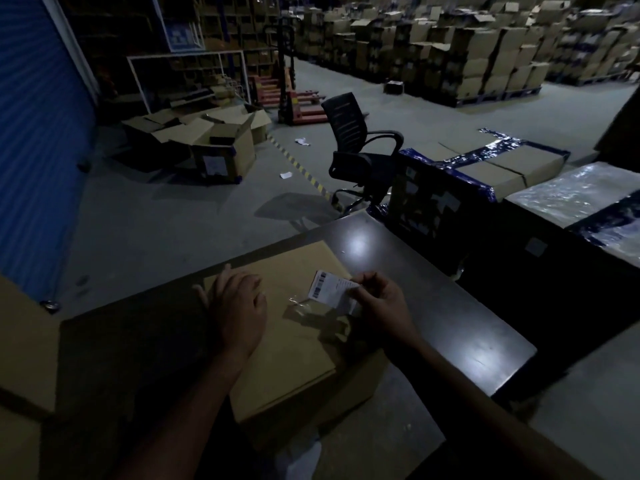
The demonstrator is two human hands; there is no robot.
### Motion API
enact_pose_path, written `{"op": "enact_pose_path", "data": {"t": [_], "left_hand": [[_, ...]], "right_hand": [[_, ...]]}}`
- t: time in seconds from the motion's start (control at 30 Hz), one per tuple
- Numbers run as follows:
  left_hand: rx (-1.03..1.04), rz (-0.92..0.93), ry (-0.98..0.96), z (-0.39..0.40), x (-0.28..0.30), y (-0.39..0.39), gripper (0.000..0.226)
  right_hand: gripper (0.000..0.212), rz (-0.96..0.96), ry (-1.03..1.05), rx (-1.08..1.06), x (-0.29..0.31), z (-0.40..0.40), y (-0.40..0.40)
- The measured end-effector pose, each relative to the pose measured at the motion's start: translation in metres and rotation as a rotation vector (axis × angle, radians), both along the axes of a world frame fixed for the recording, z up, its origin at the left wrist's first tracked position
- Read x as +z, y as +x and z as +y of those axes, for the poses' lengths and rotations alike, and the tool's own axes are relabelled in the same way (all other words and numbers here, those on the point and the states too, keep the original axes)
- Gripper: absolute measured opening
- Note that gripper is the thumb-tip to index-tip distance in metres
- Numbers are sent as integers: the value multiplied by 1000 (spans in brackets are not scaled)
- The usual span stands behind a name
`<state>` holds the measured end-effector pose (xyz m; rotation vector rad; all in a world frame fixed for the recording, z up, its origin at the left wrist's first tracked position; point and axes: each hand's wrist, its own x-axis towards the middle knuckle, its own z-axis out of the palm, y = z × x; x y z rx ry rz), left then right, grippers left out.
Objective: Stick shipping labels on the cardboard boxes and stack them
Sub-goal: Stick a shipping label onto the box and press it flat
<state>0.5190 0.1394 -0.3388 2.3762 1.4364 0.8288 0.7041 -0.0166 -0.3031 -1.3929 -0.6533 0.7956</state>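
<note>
Two hands, left hand (239, 306) flat on cardboard box (294, 348), right hand (381, 303) grip pinching shipping label (330, 286), barcode end pointing away-left.

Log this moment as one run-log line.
step: labelling | left hand: flat on brown cardboard box | right hand: pinches white barcode shipping label over box top | label: not yet stuck

Matt brown cardboard box (277, 341), white paper label (330, 287), glossy dark tabletop (433, 306), shiny plastic-wrapped parcel (581, 192).
</note>
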Motion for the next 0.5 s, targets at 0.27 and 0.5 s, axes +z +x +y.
{"op": "enact_pose_path", "data": {"t": [0.27, 0.5], "left_hand": [[-273, -176, -12, -95, 15, 67, 24], [-521, -264, 0, -196, 0, 136, 38]], "right_hand": [[16, 218, -65, -255, -1, -72, 22], [14, 359, -139, -483, -26, -162, 57]]}}
